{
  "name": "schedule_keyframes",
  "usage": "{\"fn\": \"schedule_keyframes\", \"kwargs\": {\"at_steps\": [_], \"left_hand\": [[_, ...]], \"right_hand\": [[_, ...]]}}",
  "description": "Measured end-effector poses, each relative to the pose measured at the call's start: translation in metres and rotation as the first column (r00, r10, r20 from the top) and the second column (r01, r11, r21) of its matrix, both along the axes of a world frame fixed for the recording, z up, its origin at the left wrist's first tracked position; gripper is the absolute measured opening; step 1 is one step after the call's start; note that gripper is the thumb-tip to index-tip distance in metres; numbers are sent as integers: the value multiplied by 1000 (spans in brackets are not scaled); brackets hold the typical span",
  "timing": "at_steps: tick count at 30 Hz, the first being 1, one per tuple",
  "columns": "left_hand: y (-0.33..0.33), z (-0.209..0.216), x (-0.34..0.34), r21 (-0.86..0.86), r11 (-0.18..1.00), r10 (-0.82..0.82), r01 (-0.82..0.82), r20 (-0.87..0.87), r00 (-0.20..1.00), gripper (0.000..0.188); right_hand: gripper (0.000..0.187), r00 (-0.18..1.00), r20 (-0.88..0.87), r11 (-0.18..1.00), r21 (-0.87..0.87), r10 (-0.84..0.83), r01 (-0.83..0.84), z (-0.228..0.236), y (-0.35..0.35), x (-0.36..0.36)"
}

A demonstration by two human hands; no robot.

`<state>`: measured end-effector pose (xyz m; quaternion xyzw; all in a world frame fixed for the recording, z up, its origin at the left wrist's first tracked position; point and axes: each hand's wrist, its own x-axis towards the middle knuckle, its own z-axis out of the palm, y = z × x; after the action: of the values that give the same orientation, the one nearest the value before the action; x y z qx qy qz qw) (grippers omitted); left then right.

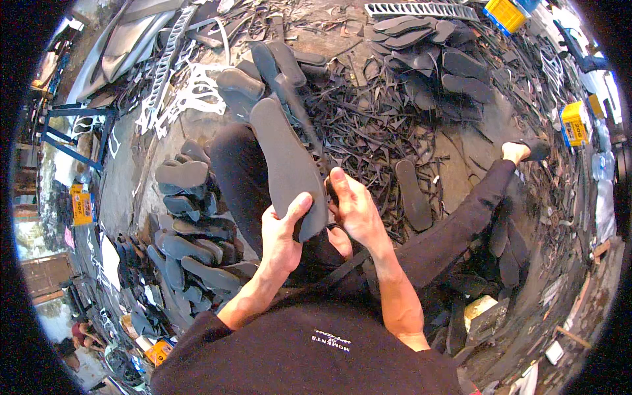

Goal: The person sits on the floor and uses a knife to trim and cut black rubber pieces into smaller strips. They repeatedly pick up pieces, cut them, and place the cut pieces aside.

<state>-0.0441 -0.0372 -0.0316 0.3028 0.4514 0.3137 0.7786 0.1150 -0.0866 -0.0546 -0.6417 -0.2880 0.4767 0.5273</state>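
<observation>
A dark grey shoe sole [287, 155] is held up in front of me, its long side slanting away to the upper left. My left hand [283, 237] grips its near end, thumb pressed on the flat face. At the sole's right edge, my right hand [359, 210] is closed with the thumb up. Something dark shows at its fingers, too hidden to name. A thin dark strip or blade runs just beyond the sole's right edge; I cannot tell which. One more loose sole [413, 195] lies on the ground right of my right hand.
Stacked soles [191, 230] lie at my left, with another pile [428, 59] at the far right. Dark trimmed scraps [368, 125] cover the ground ahead. My right leg [454, 224] stretches out to the right. A blue metal frame [76, 135] stands at the left.
</observation>
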Motion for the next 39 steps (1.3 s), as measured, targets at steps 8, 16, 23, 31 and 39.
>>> {"fn": "schedule_keyframes", "kwargs": {"at_steps": [8,16,23,31,39], "left_hand": [[32,-10,4,256,961,-81,108,-114,990,38],[35,22,25,-135,956,-277,260,-136,951,38],[9,36,19,-181,940,-313,289,-121,942,43],[-1,36,22,-67,959,-281,274,-125,951,35],[18,53,17,-104,920,-386,377,-91,918,42]], "right_hand": [[52,990,-139,991,-121,36,-53,38,-82,-19],[67,893,450,992,-114,11,45,30,-155,-27],[62,936,300,959,-261,187,-108,42,-206,-46],[50,842,529,993,12,-104,115,19,-113,-34],[45,955,281,995,39,-95,88,64,-68,-5]]}}
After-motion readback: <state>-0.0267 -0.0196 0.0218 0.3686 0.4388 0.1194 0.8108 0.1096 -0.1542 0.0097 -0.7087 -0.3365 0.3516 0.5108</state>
